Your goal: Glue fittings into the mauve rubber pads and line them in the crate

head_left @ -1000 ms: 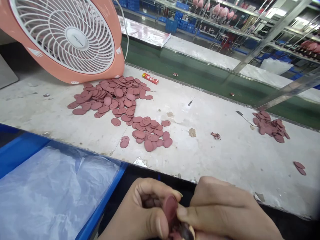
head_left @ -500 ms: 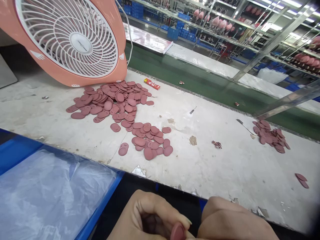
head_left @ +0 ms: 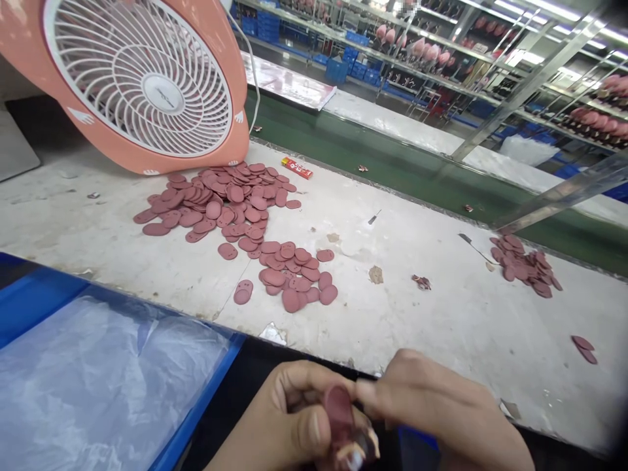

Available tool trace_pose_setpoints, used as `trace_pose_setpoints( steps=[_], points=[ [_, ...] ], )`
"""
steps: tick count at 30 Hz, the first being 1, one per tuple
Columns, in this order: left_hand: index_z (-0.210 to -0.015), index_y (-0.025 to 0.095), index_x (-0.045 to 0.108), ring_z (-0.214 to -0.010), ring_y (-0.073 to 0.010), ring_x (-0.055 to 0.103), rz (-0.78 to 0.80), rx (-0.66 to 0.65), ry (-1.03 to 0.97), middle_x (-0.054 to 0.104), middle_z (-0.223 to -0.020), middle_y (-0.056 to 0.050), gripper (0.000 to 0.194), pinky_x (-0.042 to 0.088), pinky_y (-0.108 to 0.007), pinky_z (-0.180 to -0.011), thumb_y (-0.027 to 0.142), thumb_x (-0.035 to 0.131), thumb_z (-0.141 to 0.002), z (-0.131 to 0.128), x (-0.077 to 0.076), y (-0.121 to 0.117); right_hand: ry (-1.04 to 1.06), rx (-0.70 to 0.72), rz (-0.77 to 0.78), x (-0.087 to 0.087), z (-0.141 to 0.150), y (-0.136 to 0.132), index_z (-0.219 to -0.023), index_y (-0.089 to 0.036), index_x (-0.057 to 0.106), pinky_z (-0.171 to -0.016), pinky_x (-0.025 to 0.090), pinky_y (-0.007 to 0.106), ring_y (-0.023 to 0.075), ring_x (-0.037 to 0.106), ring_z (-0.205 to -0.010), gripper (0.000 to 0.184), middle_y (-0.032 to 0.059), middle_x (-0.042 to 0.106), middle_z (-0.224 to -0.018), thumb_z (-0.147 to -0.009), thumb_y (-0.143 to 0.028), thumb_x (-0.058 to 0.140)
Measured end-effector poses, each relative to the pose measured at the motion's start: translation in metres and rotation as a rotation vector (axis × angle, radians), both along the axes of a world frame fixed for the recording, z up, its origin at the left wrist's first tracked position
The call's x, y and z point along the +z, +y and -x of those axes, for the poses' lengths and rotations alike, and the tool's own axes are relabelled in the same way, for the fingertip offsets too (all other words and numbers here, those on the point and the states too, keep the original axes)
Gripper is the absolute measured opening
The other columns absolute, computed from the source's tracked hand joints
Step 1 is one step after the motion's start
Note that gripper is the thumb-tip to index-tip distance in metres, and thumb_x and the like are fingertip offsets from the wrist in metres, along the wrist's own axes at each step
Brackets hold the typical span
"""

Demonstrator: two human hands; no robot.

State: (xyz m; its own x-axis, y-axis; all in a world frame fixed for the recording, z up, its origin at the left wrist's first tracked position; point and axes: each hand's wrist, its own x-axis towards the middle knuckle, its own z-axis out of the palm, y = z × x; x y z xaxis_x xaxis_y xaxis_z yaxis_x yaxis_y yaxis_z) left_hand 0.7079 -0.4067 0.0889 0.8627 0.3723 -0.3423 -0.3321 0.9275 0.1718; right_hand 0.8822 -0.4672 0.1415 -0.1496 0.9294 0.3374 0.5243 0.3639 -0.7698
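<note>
Dusty-pink oval pad (head_left: pixel 338 412) stands upright between both hands at the lower centre of the frame, its lower end meeting a dark and cream piece (head_left: pixel 360 451) that is partly hidden. Compared with half a second earlier, both hands have risen further into view, and the pad now shows almost whole, held just below the near edge of the bench (head_left: pixel 441 314). The left hand (head_left: pixel 282 418) is curled, its fingers (head_left: pixel 314 428) clenched around the pad. The right hand (head_left: pixel 441 405) reaches across, its fingers (head_left: pixel 367 392) at the pad's upper right; contact cannot be confirmed. Matching pink pads lie in a large loose heap (head_left: pixel 216 209) at centre left and a smaller heap (head_left: pixel 524 265) at right. A pink-and-white electric fan (head_left: pixel 161 95) stands at upper left. A blue tray (head_left: pixel 196 405) lined with clear plastic sits at lower left.
</note>
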Motion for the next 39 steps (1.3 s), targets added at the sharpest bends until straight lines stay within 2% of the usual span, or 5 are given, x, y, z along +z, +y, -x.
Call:
trace_pose_setpoints(
  steps=[8, 13, 22, 29, 39],
  points=[
    [-0.087, 0.013, 0.077, -0.055, -0.0052, 0.067, 0.312, -0.069, 0.040, 0.076, -0.074, -0.004, 0.025, 0.051, -0.010, -0.044, 0.034, 0.080, -0.074, 0.001, -0.015, -0.006, 0.038, -0.158, 0.111, 0.004, 0.001, 0.009, -0.106, -0.015, 0.069, -0.062, 0.051, 0.019, 0.0092, 0.062, -0.069, 0.020, 0.0008, 0.067, -0.076, -0.091, -0.014, 0.057],
    [-0.082, 0.012, 0.076, -0.056, -0.0052, 0.068, 0.305, -0.039, 0.014, 0.076, -0.073, -0.003, 0.024, 0.054, -0.011, -0.046, 0.034, 0.080, -0.074, 0.002, -0.017, -0.010, 0.121, -0.128, 0.213, 0.001, 0.011, 0.007, -0.107, -0.016, 0.070, -0.061, 0.051, 0.019, 0.0094, 0.063, -0.067, 0.020, 0.0021, 0.068, -0.078, -0.090, -0.019, 0.060],
    [-0.089, 0.015, 0.077, -0.061, -0.0061, 0.063, 0.018, -0.012, 0.069, 0.073, -0.077, -0.003, 0.033, 0.053, -0.011, -0.047, 0.045, 0.074, -0.077, 0.002, -0.015, -0.006, 0.001, -0.161, 0.018, -0.005, 0.026, 0.008, -0.101, -0.014, 0.071, -0.047, 0.048, 0.016, 0.0076, 0.056, -0.054, 0.018, 0.0002, 0.063, -0.066, -0.084, -0.012, 0.065],
    [-0.079, 0.025, 0.075, -0.058, -0.0094, 0.060, -0.375, 0.501, 0.547, 0.071, -0.069, 0.001, 0.037, 0.049, -0.014, -0.051, 0.039, 0.092, -0.050, 0.002, -0.001, -0.014, -0.448, -0.248, -0.466, -0.031, 0.034, 0.006, -0.110, -0.003, 0.067, -0.047, 0.047, 0.028, 0.0152, 0.059, -0.058, 0.029, 0.0065, 0.067, -0.069, -0.081, -0.002, 0.067],
    [-0.070, 0.029, 0.076, -0.056, -0.0096, 0.056, -0.475, 0.624, 0.668, 0.064, -0.067, 0.004, 0.019, 0.049, -0.017, -0.052, 0.035, 0.089, -0.058, 0.006, -0.005, 0.002, -0.437, -0.234, -0.511, -0.039, 0.046, 0.010, -0.094, -0.013, 0.069, -0.044, 0.050, 0.025, 0.0110, 0.058, -0.046, 0.012, -0.0010, 0.069, -0.062, -0.084, -0.009, 0.065]
  ],
)
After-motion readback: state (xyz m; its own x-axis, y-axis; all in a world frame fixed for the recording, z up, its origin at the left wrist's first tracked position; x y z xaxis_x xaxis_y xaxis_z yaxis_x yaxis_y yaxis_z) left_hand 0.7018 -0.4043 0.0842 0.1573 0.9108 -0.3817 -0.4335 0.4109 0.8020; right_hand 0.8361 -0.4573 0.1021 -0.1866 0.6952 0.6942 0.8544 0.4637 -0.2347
